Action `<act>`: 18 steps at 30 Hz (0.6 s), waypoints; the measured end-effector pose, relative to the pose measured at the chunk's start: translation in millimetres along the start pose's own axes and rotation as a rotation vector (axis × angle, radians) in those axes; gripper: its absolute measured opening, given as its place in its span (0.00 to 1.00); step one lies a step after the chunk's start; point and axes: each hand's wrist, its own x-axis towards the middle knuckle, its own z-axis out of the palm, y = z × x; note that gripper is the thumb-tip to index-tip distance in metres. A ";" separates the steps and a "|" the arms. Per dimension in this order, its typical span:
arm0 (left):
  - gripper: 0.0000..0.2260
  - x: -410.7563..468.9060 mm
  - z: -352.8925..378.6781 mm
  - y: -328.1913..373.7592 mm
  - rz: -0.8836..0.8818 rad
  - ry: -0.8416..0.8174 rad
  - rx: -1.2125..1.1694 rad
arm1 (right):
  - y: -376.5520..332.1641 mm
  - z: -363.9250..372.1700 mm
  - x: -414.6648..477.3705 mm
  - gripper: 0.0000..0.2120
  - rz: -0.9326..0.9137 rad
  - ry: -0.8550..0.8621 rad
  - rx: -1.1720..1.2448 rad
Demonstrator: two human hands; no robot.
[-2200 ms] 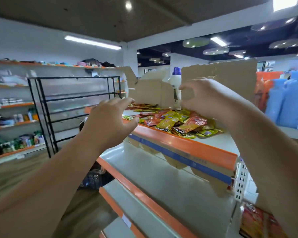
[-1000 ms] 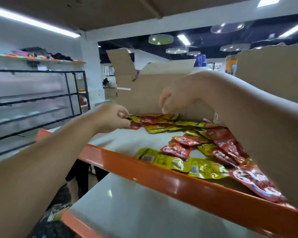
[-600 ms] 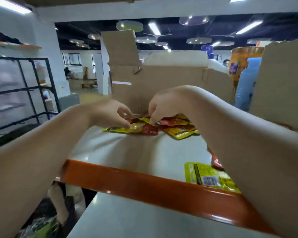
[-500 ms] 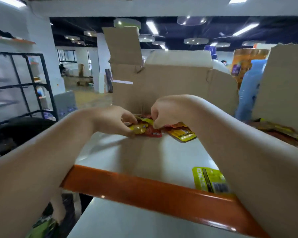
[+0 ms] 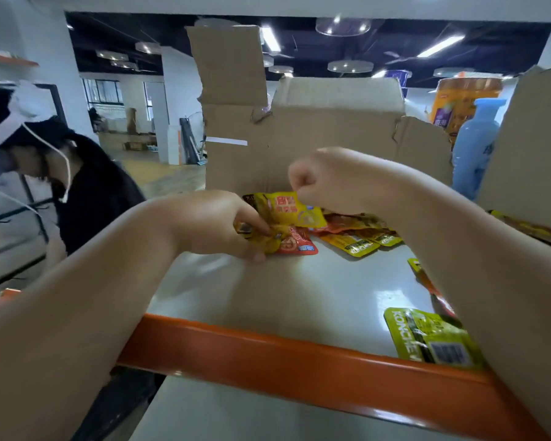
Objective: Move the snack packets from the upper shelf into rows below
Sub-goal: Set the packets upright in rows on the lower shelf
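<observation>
Fingers [image 5: 252,218] of the left hand [image 5: 217,224] clutch crumpled packets [image 5: 288,242], right hand [image 5: 331,183] pinches a yellow packet [image 5: 288,207], before the cardboard box [image 5: 315,144], bare shelf [image 5: 299,297] separating box from orange edge [image 5: 268,354].

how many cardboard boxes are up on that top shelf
2. One open box stands at the back, behind the snack packets, a flap raised; a second box is at the right edge, cut off by the frame. Others may be hidden.
</observation>
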 end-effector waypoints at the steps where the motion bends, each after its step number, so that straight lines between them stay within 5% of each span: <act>1: 0.19 0.5 1.2 0.1 0.007 0.017 -0.008 | 2.0 -3.4 -0.7 0.05 0.016 0.048 0.038; 6: 0.05 1.3 4.0 -0.3 0.137 0.135 -0.078 | 18.7 -14.1 -3.4 0.08 0.099 0.204 0.221; 13: 0.06 -0.4 2.1 8.8 0.142 0.520 -0.213 | 52.2 -18.9 -1.8 0.16 0.133 0.035 0.382; 18: 0.04 3.7 8.8 7.0 0.015 0.301 -0.129 | 49.3 3.1 -6.6 0.14 0.126 -0.208 0.151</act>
